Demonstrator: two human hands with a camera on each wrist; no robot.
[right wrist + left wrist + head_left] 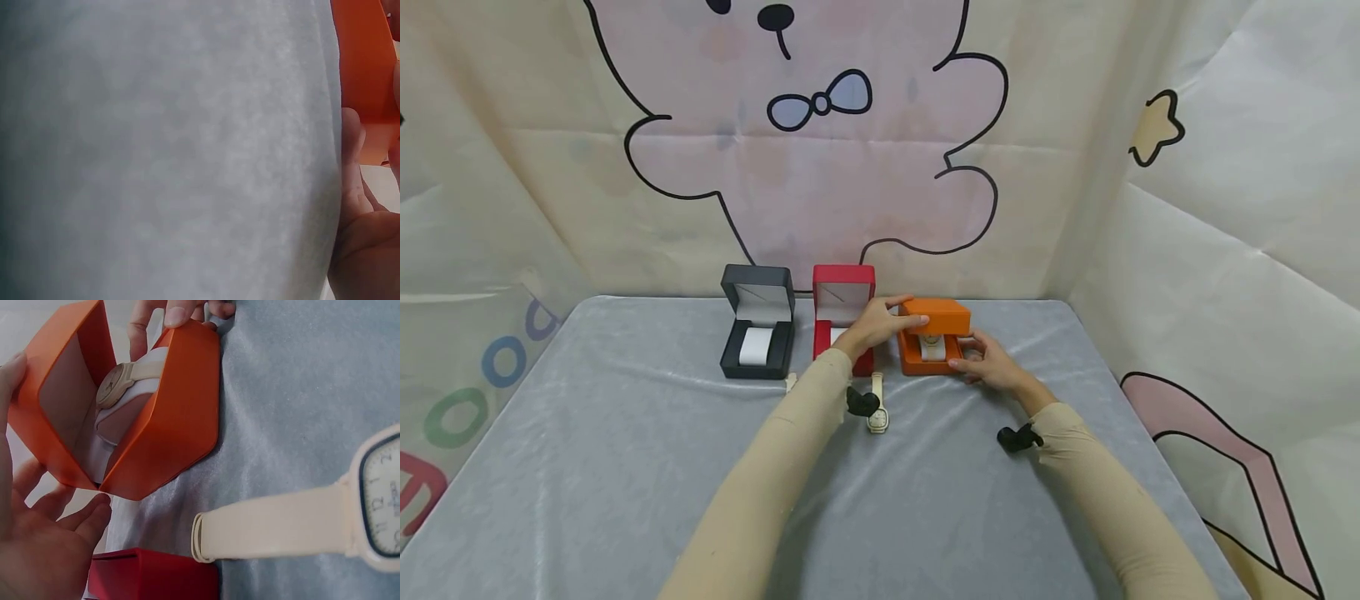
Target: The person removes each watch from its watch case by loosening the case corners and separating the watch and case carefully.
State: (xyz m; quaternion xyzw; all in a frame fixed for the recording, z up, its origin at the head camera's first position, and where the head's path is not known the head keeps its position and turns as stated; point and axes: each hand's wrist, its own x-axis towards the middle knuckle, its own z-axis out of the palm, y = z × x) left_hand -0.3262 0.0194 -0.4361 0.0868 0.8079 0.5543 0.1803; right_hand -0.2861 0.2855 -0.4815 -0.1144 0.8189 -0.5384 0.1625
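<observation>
An orange watch box (925, 367) stands at the right of the row, its lid (938, 315) partly raised. Inside, a cream-strapped watch (113, 386) is wrapped around a white cushion (119, 422). My left hand (874, 325) holds the lid between thumb and fingers from the left side. At the right side of the base, my right hand (996, 365) grips it, thumb at the front. The right wrist view shows only part of that hand (369, 250) beside the orange wall. On the cloth in front lies another cream watch (877, 417), near my left wrist.
A black watch box (781, 354) and a red watch box (821, 340) stand with lids up, white cushions inside. Part of a pale strap (791, 381) shows beside my left sleeve. Grey cloth covers the table (625, 450); a printed curtain (887, 200) hangs behind.
</observation>
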